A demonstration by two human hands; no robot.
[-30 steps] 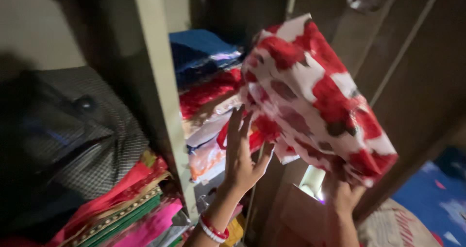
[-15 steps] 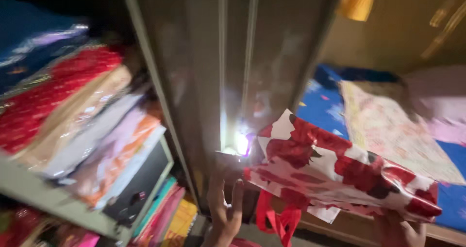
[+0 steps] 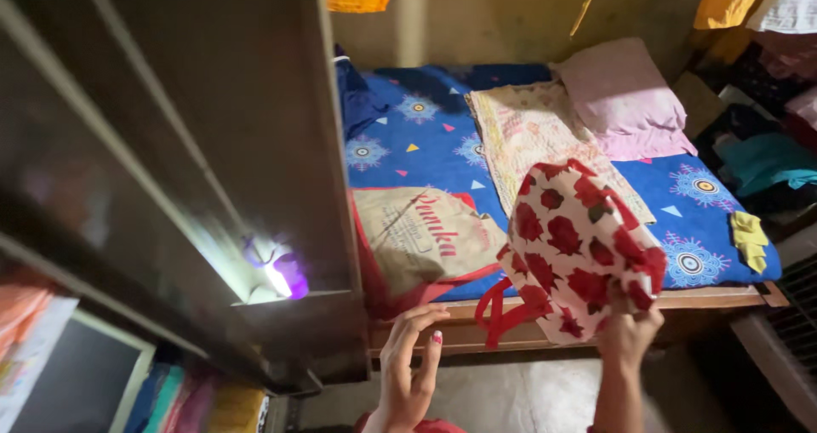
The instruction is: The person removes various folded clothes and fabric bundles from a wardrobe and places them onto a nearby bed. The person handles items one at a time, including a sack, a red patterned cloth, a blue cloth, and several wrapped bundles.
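So the white bag with big red flowers [image 3: 579,254] is being held up by the right hand [image 3: 628,335], fingers clamped on its lower edge, with the red handles [image 3: 502,314] dangling at the near left side. It's hanging in the air just above the near edge of the bed [image 3: 723,297], not set down on anything yet. The left hand [image 3: 408,361] is empty, fingers loosely spread, near the handles but not touching them.

Progress-wise: the bag looks to be out of the metal cupboard [image 3: 213,186] on the left and carried over toward the blue patterned sheet [image 3: 408,144]. Putting it down or opening it hasn't been done. A beige cloth bag [image 3: 421,242] is already lying on the bed, left of it.
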